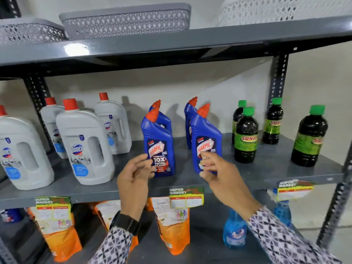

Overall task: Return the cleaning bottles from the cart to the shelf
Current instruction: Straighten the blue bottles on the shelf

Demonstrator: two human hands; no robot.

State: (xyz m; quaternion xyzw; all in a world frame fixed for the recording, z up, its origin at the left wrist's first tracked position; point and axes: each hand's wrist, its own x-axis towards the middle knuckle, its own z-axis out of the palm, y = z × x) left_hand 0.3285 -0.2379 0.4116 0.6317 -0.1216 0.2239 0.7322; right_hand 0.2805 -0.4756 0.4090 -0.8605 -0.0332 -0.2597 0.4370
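Note:
Several blue Harpic bottles with red caps stand on the grey middle shelf (pixel 247 176). My right hand (pixel 215 168) grips the lower front of the front right blue bottle (pixel 206 134), which stands on the shelf. My left hand (pixel 135 174) is open with loosely curled fingers, just left of the front left blue bottle (pixel 159 147), its fingertips at the bottle's edge. Two more blue bottles stand behind these. The cart is out of view.
White Domex jugs (pixel 85 143) stand at the left, dark green-capped Sunny bottles (pixel 245 136) at the right. Lattice baskets (pixel 125 20) sit on the top shelf. Below are orange pouches (pixel 173 225) and blue spray bottles (pixel 234 231). Price tags hang from the shelf edge.

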